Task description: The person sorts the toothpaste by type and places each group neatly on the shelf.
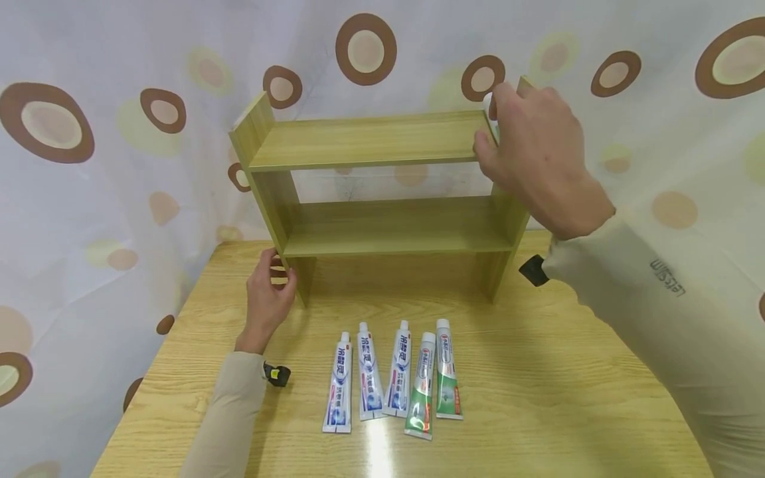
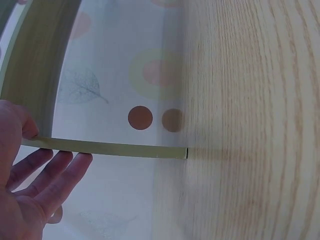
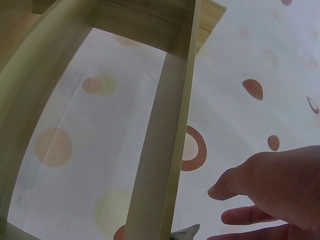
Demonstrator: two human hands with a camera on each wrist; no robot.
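A two-tier wooden shelf (image 1: 382, 139) stands on the table. My left hand (image 1: 270, 295) grips the shelf's left side panel (image 2: 110, 148) low down, thumb on one face and fingers on the other. At the right end of the top board, my right hand (image 1: 538, 143) is beside a toothpaste tube with a white cap (image 1: 489, 105), mostly hidden behind the fingers. In the right wrist view the tube's flat end (image 3: 187, 232) shows over the board's edge, and the right fingers (image 3: 245, 215) are extended, apart from it.
Three blue-and-white toothpaste tubes (image 1: 339, 385) and two green-and-white ones (image 1: 422, 388) lie on the wooden table (image 1: 526, 372) in front of the shelf, caps toward it. A patterned curtain (image 1: 149, 53) hangs behind.
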